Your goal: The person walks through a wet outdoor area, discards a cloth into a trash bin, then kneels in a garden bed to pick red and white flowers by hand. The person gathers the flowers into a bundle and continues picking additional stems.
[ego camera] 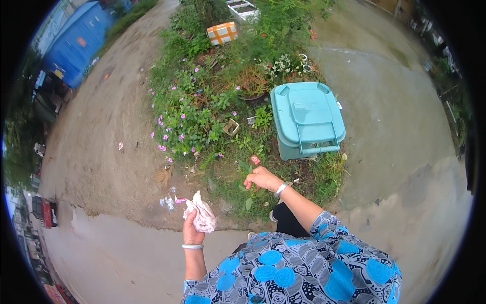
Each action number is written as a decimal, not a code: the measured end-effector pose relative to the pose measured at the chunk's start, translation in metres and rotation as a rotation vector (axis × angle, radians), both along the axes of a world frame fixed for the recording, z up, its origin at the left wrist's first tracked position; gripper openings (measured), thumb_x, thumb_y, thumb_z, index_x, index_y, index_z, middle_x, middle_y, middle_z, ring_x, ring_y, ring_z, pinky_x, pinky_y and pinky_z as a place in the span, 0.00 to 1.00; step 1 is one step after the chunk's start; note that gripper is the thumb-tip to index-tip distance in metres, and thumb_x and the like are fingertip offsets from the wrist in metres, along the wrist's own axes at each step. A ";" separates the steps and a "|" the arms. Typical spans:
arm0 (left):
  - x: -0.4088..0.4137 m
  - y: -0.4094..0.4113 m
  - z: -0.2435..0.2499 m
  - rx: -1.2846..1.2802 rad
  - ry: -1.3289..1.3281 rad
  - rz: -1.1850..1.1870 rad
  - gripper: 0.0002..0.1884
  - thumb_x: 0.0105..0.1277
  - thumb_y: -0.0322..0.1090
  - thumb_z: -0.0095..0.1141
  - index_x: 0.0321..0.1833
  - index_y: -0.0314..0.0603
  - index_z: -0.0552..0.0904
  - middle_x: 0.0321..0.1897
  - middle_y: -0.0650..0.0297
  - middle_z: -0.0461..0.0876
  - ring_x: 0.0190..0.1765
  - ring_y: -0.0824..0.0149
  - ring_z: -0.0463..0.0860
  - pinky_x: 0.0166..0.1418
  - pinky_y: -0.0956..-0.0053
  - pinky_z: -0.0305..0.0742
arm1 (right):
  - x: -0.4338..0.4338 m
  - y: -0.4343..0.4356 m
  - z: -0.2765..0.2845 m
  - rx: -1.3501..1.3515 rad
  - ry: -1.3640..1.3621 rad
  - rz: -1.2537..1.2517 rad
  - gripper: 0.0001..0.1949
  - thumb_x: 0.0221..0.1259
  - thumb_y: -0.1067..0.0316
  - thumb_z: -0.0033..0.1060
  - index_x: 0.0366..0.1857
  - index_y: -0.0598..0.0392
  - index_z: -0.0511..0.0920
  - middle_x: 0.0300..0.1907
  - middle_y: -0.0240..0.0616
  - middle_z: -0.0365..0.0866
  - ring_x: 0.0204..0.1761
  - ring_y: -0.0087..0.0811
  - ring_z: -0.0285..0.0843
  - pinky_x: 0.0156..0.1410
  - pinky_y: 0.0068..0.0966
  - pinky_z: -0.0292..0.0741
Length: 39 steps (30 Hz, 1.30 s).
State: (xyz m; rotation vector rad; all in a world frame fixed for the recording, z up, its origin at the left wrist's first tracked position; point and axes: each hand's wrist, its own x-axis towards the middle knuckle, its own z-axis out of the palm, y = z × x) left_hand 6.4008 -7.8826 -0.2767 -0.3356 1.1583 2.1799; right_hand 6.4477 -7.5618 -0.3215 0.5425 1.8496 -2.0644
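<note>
My left hand [194, 228] is closed around a crumpled pale pink cloth [201, 214], held out over the edge of the pavement. To the right, my right hand [262, 179] is over the weedy ground with its fingers curled around a leafy green stem [248, 193]; leaves show above and below the fingers. Just beyond that hand lies a small red wrapper [255, 159]. A turquoise wheeled bin [309, 114] with its lid down stands past my right hand, to the right.
Pink-flowered plants [182, 125] grow ahead on the left, near a small open container [231, 127]. Farther off is a taped foam box [222, 33]. Clear plastic litter [168, 202] lies beyond my left hand. A concrete road [387, 125] runs along the right.
</note>
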 end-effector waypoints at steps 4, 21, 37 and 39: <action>0.023 -0.062 -0.006 0.036 0.004 0.057 0.21 0.68 0.33 0.54 0.63 0.38 0.74 0.53 0.59 0.83 0.54 0.60 0.83 0.59 0.63 0.78 | -0.014 -0.039 -0.002 0.040 0.031 -0.119 0.14 0.61 0.63 0.52 0.28 0.65 0.80 0.30 0.39 0.84 0.33 0.29 0.85 0.38 0.31 0.84; 0.065 -0.080 -0.018 0.091 -0.033 -0.056 0.20 0.67 0.33 0.55 0.61 0.41 0.76 0.53 0.58 0.83 0.55 0.57 0.83 0.61 0.57 0.77 | 0.057 -0.028 0.009 0.645 0.028 0.092 0.33 0.62 0.38 0.53 0.47 0.66 0.79 0.44 0.55 0.81 0.47 0.51 0.79 0.57 0.42 0.72; 0.170 0.200 0.010 0.043 -0.066 -0.555 0.18 0.69 0.33 0.54 0.60 0.36 0.76 0.51 0.57 0.84 0.53 0.58 0.85 0.59 0.62 0.79 | 0.515 0.099 -0.162 0.181 -0.642 -0.521 0.12 0.59 0.67 0.54 0.23 0.58 0.85 0.21 0.40 0.85 0.20 0.29 0.83 0.24 0.28 0.79; 0.190 0.232 0.006 0.043 -0.109 -0.617 0.18 0.70 0.33 0.52 0.62 0.37 0.75 0.52 0.57 0.83 0.53 0.58 0.84 0.59 0.61 0.79 | 0.547 0.105 -0.132 0.358 -0.729 -0.553 0.14 0.63 0.62 0.54 0.24 0.57 0.85 0.20 0.36 0.85 0.22 0.29 0.83 0.30 0.26 0.80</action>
